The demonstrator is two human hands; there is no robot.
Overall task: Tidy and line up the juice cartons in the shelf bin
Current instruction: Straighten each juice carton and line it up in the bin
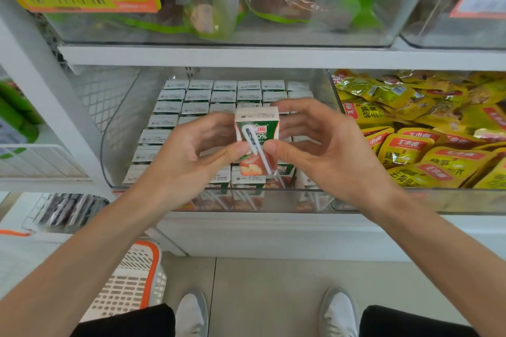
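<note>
Green-and-white card, an apple printed low on its front: the juice carton (257, 139) is held upright, clear of the stock and above the front-middle of the clear plastic bin (115, 150). Its long axis runs vertically, and the face with the white bent straw (256, 145) is turned toward the person. The left hand (191, 156) and right hand (323, 150) pinch it from either side. Both thumbs press the front face near the straw and the fingers curl round behind, so neither hand is nearer.

Below and behind it, the packed cartons (197, 96) stand in straight rows with their tops up, and a front row sits against the bin's near wall. The hands hide the middle rows, so I cannot tell which slot is open. Judging from this, the carton has to go straight down without being tilted.

Yellow snack packets (410, 145) fill the bin to the right. An orange-rimmed basket (131, 282) sits on the floor to the left.
</note>
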